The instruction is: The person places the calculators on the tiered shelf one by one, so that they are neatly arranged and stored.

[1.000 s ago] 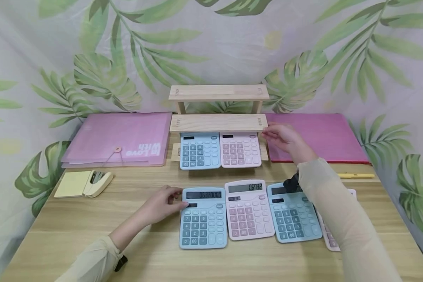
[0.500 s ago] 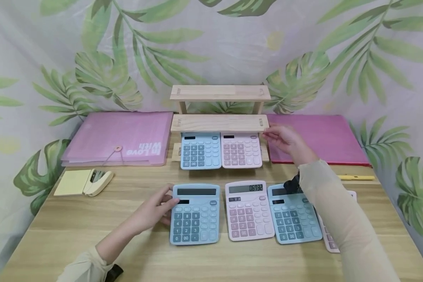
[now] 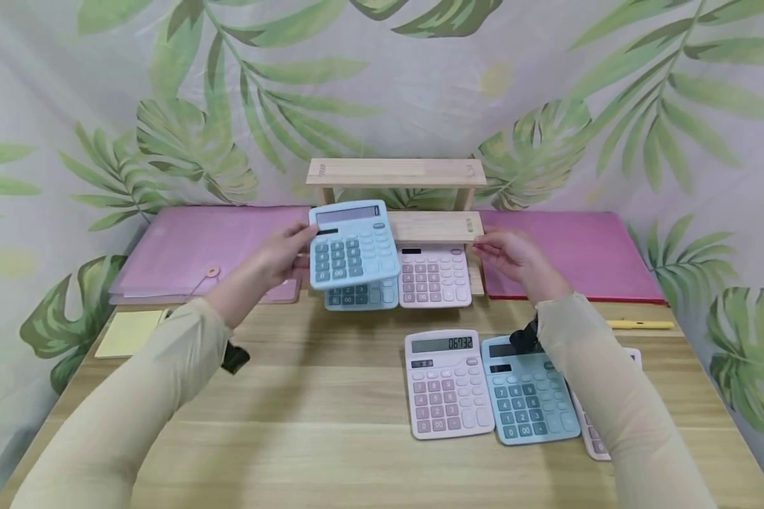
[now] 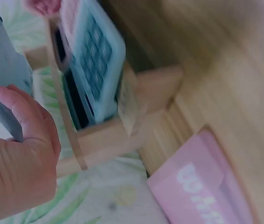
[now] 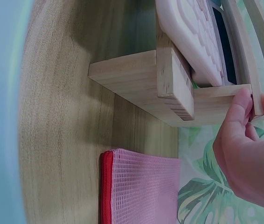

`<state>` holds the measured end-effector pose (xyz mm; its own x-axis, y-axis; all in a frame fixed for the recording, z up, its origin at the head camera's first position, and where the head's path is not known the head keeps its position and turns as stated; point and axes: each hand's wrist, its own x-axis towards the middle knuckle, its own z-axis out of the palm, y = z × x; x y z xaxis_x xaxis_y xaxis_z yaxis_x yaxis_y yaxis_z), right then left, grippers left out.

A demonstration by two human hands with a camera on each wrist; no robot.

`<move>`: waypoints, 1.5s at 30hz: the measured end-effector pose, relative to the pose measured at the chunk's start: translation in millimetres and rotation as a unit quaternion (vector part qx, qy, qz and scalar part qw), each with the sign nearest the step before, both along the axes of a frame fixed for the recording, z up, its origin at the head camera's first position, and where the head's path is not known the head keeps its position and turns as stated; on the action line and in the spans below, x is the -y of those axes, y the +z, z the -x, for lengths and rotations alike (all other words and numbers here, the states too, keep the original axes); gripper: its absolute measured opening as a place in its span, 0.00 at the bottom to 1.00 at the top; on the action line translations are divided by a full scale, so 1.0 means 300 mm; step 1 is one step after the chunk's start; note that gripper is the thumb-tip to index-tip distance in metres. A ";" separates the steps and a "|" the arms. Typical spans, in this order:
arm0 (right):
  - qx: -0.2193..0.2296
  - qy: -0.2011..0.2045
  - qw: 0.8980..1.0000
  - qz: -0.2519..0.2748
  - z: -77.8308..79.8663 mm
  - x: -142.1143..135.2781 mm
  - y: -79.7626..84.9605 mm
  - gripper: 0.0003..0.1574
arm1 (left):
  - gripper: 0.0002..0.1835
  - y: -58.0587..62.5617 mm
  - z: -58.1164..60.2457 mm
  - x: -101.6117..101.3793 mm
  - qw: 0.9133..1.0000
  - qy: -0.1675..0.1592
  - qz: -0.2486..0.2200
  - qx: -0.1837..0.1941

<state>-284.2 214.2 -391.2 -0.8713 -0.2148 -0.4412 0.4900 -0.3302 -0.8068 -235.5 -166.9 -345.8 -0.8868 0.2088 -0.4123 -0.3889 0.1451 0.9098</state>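
My left hand [image 3: 284,256] grips a blue calculator [image 3: 356,254] by its left edge, thumb on the face. It is held up in front of the wooden rack [image 3: 436,226], overlapping the left of its middle board. In the left wrist view the fingers lie against the back of the held calculator [image 4: 3,70]. My right hand [image 3: 516,258] pinches the right end of that middle board, as the right wrist view also shows. On the rack's lower level lean a second blue calculator [image 3: 363,297], partly covered, and a pink calculator [image 3: 434,276].
On the table lie a pink calculator [image 3: 448,385], a blue one [image 3: 531,403] and another pink one [image 3: 595,431] partly behind the right sleeve. Pink folders [image 3: 184,247] flank the rack. Yellow sticky notes [image 3: 127,336] lie left, a yellow pen [image 3: 639,324] right.
My left hand slid the blue calculator left from the row on the table, then lifted it forward to the rack. The right hand has stayed at the board's end.
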 end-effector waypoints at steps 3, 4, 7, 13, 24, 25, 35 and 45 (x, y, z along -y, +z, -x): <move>-0.001 0.003 1.000 -0.001 -0.001 0.000 -0.003 0.40 | 0.20 -0.001 0.058 -0.016 1.000 0.007 0.029 -0.010; -0.001 0.005 1.000 0.000 -0.002 0.000 -0.004 0.41 | 0.20 -0.003 0.071 -0.021 0.999 0.007 0.038 -0.014; -0.002 0.006 1.000 -0.003 -0.003 0.002 -0.003 0.42 | 0.25 -0.002 0.101 -0.036 0.999 0.015 0.047 -0.021; -0.007 0.005 1.000 -0.003 0.001 -0.002 -0.005 0.39 | 0.33 0.013 0.114 -0.068 0.998 0.042 0.039 -0.028; -0.010 0.001 1.000 0.007 0.006 -0.008 0.000 0.38 | 0.51 0.018 -0.012 -0.115 0.986 -0.025 0.149 -0.065; -0.010 0.001 1.000 0.007 0.006 -0.008 0.000 0.38 | 0.53 0.019 -0.018 -0.120 0.982 -0.035 0.171 -0.069; -0.006 0.002 1.000 -0.002 0.002 -0.010 -0.005 0.38 | 0.53 -0.038 0.000 -0.131 0.914 -0.094 0.329 -0.219; -0.005 0.003 1.000 0.001 0.002 -0.005 0.000 0.41 | 0.50 -0.079 0.034 -0.123 0.806 -0.102 0.481 -0.329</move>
<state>-284.8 215.9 -391.4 -0.8746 -0.2210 -0.4316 0.4835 -0.3293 -0.8111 -245.7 -129.9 -369.6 -0.9672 0.2428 0.0754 0.2538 0.9061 0.3384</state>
